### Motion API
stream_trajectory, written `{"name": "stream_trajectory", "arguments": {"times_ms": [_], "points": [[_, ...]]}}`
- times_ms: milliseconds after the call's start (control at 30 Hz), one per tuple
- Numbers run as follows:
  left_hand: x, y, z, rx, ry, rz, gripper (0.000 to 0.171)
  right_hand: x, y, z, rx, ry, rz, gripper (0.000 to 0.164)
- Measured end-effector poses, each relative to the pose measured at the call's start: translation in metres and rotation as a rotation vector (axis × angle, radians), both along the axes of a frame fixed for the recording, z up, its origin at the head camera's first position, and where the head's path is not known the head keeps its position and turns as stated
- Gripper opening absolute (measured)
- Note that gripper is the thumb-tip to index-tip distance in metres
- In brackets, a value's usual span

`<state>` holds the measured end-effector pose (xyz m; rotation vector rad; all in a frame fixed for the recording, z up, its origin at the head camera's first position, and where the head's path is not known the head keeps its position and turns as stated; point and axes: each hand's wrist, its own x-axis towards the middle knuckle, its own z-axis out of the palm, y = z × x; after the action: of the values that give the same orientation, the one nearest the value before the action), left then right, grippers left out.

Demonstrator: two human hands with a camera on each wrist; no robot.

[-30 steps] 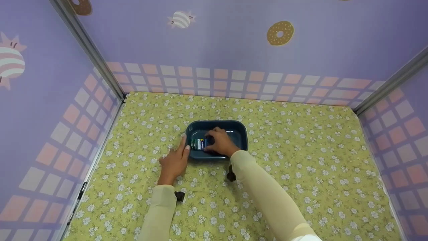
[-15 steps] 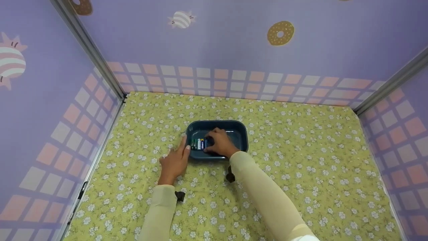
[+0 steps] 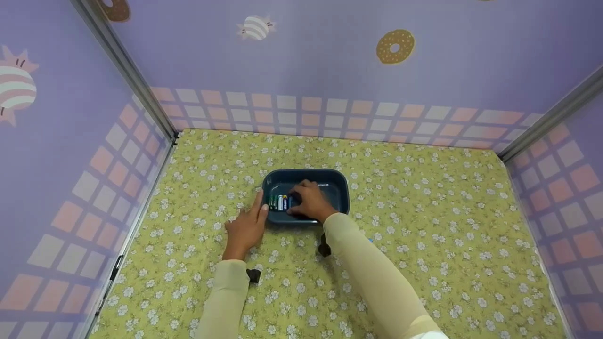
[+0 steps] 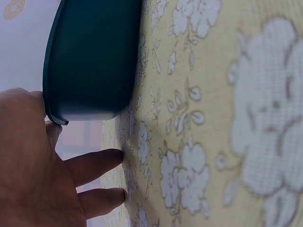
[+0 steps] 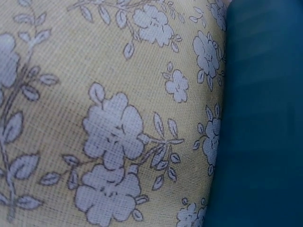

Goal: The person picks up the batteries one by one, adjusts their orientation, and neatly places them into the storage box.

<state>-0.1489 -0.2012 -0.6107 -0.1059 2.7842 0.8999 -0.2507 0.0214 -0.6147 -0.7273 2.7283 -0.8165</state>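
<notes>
pale cream long sleeves point(image 3: 377, 268), small dark block point(image 3: 253, 276) beside each

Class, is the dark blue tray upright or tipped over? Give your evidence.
Upright: the tray sits flat, its opening facing up, with batteries lying inside.

Table point(image 3: 438, 202): free surface right of the tub point(image 3: 337, 193); strip between tub and far wall point(image 3: 320, 61). Tub: walls raised all round; right part reachable from above; left part taken by the battery row point(image 3: 280, 203), right grip point(image 3: 311, 200) at its right end. Left wall: obstructed by left grip point(image 3: 246, 227). Near right corner: right sleeve point(image 3: 377, 268) above. Near side: lane between right sleeve and left sleeve point(image 3: 224, 296), narrowed by dark wrist mounts point(image 3: 253, 276).
</notes>
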Motion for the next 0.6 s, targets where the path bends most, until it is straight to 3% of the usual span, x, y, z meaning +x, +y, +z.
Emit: {"name": "stream_trajectory", "arguments": {"times_ms": [600], "points": [[0.0002,0.0005,-0.0009,0.002,0.003,0.003,0.066,-0.0016,0.0006,-0.001,0.009,-0.04,0.002,0.059]]}}
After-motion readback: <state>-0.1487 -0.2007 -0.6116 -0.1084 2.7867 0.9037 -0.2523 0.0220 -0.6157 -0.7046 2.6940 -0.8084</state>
